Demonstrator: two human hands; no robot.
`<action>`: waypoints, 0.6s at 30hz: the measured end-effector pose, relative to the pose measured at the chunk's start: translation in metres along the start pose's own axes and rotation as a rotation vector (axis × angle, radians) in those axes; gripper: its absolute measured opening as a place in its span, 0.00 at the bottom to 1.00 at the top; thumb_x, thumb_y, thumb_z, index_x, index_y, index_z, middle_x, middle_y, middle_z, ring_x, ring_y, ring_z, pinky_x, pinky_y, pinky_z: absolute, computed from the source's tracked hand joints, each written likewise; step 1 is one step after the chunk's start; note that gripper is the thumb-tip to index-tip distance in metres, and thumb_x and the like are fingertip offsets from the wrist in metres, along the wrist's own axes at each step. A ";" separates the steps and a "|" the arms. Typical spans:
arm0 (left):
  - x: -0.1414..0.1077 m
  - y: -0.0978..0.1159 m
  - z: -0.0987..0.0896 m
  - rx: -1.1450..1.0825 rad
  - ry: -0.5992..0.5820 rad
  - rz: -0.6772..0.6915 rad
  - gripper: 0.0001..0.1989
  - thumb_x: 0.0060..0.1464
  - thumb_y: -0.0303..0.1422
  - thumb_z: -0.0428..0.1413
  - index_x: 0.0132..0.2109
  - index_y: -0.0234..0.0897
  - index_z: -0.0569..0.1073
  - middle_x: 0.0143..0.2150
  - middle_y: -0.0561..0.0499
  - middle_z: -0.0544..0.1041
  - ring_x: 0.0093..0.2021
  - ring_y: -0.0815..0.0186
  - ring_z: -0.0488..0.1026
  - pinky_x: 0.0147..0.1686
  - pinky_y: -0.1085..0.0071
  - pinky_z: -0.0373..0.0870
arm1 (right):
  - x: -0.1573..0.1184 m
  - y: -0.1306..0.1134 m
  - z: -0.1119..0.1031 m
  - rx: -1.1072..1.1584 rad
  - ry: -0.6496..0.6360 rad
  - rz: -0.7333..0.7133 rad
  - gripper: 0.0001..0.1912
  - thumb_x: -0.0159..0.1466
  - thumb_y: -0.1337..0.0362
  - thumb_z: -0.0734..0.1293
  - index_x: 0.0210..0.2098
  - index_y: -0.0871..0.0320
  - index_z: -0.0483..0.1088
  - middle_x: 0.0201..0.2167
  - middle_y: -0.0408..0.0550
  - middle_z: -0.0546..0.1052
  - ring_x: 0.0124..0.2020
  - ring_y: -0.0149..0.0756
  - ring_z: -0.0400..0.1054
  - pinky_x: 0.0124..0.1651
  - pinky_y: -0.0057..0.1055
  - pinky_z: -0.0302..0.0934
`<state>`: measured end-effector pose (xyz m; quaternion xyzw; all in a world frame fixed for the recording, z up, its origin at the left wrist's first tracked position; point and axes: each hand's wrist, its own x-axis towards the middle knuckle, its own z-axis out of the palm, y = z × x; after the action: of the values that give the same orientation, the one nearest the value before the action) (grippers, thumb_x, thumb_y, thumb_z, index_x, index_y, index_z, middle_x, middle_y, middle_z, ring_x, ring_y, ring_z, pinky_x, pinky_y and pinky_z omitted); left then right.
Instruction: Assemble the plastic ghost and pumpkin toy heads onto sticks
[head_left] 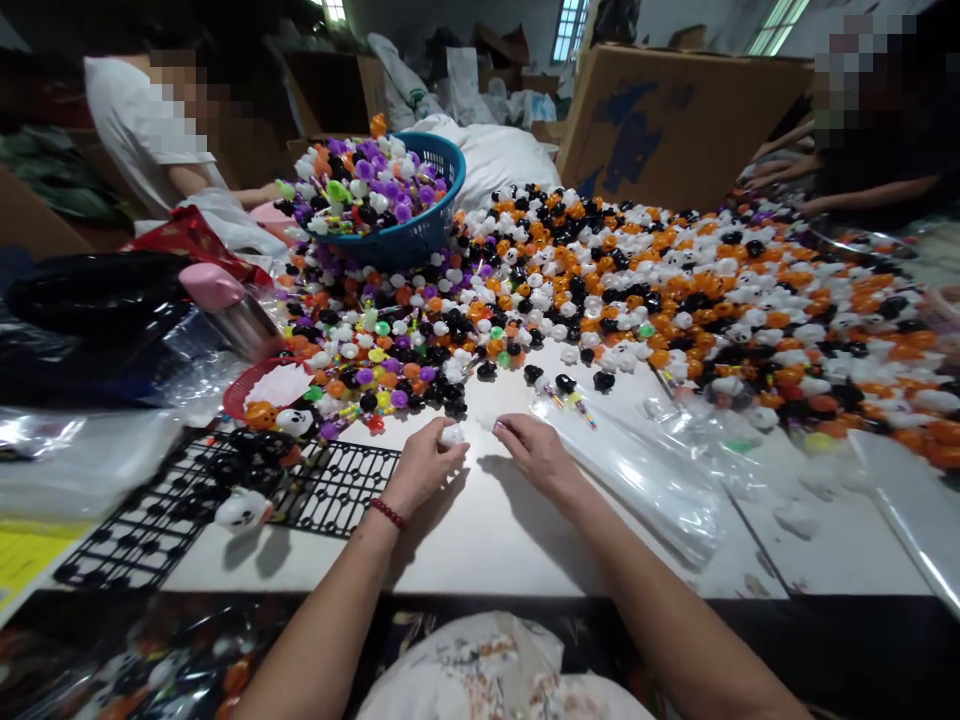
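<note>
My left hand (426, 458), with a dark red bead bracelet on its wrist, grips a small white plastic piece (452, 434) between thumb and fingers. A short way to the right, my right hand (534, 452) pinches a small whitish piece (489, 424) at its fingertips; its exact kind is too small to make out. Both hands are just above the white tabletop (487, 540), with a gap between them. Beyond my fingers lie black figure pieces (566, 384) and thin tubes of coloured beads (583, 408).
A huge heap of orange, white and black figures (675, 270) covers the back. A blue basket (439, 215) overflows with small pieces. Left are a black grid rack (341, 490), a red basket (238, 392) and a pink-lidded flask (238, 312). Clear bags (645, 480) lie right. Two people sit opposite.
</note>
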<state>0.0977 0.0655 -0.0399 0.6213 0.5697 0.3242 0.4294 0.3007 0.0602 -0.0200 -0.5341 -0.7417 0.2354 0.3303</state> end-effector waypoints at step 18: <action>-0.042 0.028 0.026 -0.781 -0.318 -0.141 0.19 0.56 0.48 0.57 0.44 0.36 0.70 0.29 0.54 0.70 0.25 0.74 0.60 0.26 0.77 0.55 | -0.061 -0.025 -0.029 0.007 0.030 -0.129 0.12 0.71 0.61 0.61 0.43 0.57 0.75 0.32 0.48 0.74 0.34 0.35 0.69 0.39 0.31 0.62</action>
<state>0.1267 0.0203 -0.0222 0.4139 0.3720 0.3854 0.7361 0.3190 -0.0061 0.0020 -0.4874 -0.7688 0.2084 0.3577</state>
